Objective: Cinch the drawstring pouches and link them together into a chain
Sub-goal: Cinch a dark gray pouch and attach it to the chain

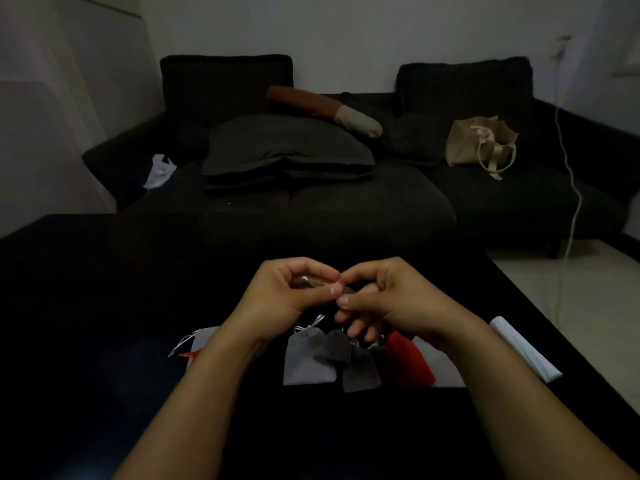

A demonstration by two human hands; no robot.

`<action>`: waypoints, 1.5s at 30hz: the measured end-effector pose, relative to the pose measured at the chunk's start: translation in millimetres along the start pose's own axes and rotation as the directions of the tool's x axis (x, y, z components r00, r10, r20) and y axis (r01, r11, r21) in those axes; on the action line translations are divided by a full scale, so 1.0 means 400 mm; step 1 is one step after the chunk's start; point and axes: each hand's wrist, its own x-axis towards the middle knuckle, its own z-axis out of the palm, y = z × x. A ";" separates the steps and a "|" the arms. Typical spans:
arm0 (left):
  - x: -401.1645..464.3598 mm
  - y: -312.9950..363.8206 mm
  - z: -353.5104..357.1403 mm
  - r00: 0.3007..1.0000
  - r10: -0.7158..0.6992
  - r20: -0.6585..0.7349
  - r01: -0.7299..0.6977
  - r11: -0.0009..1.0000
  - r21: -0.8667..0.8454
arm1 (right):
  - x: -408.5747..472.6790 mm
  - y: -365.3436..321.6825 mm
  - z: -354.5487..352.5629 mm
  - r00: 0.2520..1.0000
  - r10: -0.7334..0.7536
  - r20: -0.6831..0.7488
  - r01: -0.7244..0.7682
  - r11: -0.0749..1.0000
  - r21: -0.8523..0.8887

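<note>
Both your left hand and right hand pinch a thin silvery drawstring above the soft grey, charcoal and red fabric pouches lying nearer; keep it taut while knotting.

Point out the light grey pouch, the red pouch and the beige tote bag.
light grey pouch (304, 362), head view, middle of its front face
red pouch (412, 362), head view, visible red cloth
beige tote bag (464, 143), head view, its left side panel
</note>
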 end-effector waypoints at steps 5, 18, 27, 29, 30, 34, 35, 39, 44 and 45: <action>-0.002 0.006 -0.003 0.997 0.076 -0.003 -0.075 0.992 0.104 | 0.000 0.006 -0.008 0.999 0.002 -0.036 -0.005 0.996 -0.085; -0.003 -0.034 0.036 0.903 0.417 -0.106 -0.271 0.742 0.613 | 0.035 0.046 0.020 0.978 -0.156 -0.137 0.115 0.957 -0.267; -0.017 -0.014 0.036 0.853 0.466 -0.235 -0.340 0.838 0.427 | 0.035 0.043 0.007 0.995 0.030 -0.098 0.008 0.932 0.362; -0.022 -0.012 0.040 0.853 0.441 -0.280 -0.329 0.870 0.367 | 0.035 0.042 0.005 0.995 0.034 -0.091 0.005 0.917 0.398; -0.023 -0.011 0.040 0.861 0.410 -0.301 -0.318 0.896 0.311 | 0.033 0.040 0.004 0.996 0.020 -0.089 0.018 0.912 0.410; -0.026 0.000 0.035 0.917 0.265 -0.299 -0.247 0.964 0.098 | 0.029 0.038 -0.004 0.997 -0.055 -0.057 0.073 0.916 0.394; -0.027 0.004 0.033 0.930 0.236 -0.283 -0.225 0.972 0.072 | 0.027 0.037 -0.007 0.997 -0.069 -0.046 0.081 0.922 0.379; -0.027 0.011 0.025 0.957 0.185 -0.222 -0.187 0.982 0.014 | 0.023 0.040 -0.015 0.992 -0.123 -0.027 0.126 0.951 0.284; -0.026 0.010 0.009 0.985 0.148 -0.083 -0.150 0.989 -0.013 | 0.016 0.046 -0.029 0.982 -0.188 -0.001 0.186 0.973 0.136; -0.024 0.008 0.006 0.986 0.152 -0.068 -0.153 0.988 -0.006 | 0.016 0.044 -0.027 0.980 -0.196 -0.019 0.197 0.975 0.101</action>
